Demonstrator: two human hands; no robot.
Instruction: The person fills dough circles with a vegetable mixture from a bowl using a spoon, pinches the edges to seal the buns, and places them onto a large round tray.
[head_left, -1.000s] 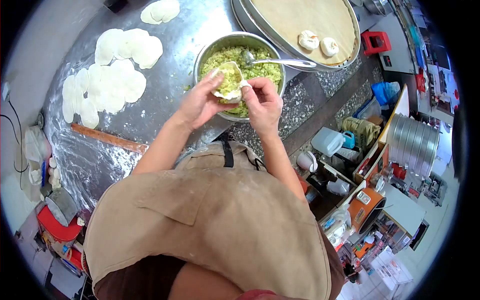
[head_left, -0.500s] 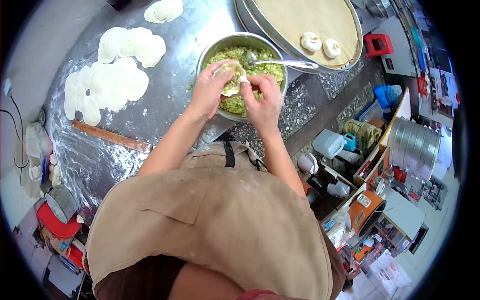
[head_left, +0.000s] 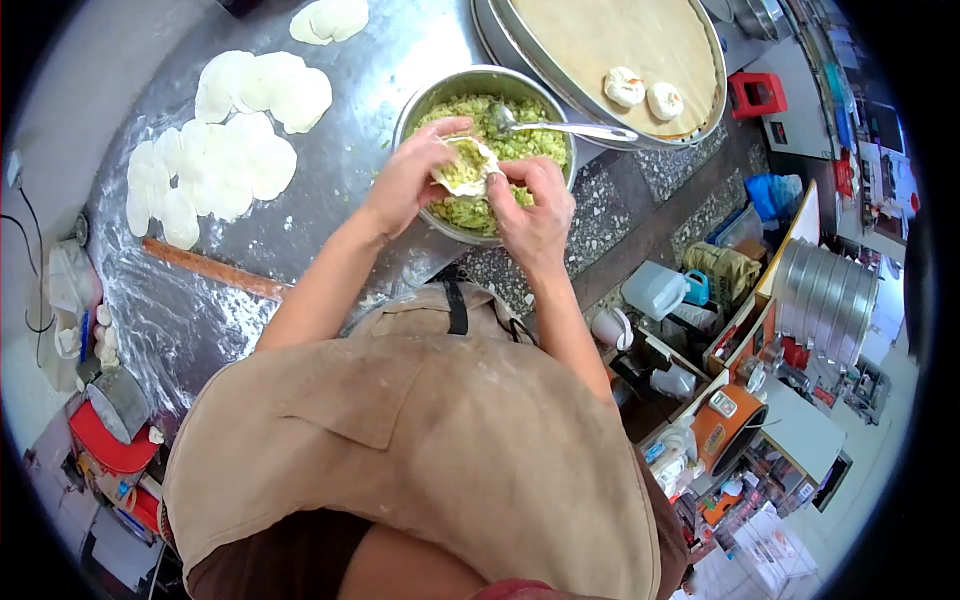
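Over the metal bowl [head_left: 408, 112] of chopped green filling [head_left: 470, 212], a round dough wrapper [head_left: 466, 188] with filling inside is held, its top gaping. My left hand [head_left: 408, 178] cups the wrapper's left side, with the upper fingers raised a little off it and the lower ones partly hidden. Thumb and fingers of my right hand [head_left: 537, 208] pinch the wrapper's right rim, where the dough is gathered. A metal spoon [head_left: 570, 128] rests in the bowl, its handle across the right rim.
Floured dough rounds [head_left: 235, 165] lie overlapping on the metal table [head_left: 400, 40] at left, beside a wooden rolling pin [head_left: 210, 268]. At upper right, a round lined steamer tray [head_left: 590, 40] bears two pleated buns [head_left: 645, 92]. A red stool [head_left: 757, 94] stands beyond it.
The left fingers have loosened and spread away from the wrapper's top, showing more filling. My right hand has shifted slightly right and down, still pinching the rim.
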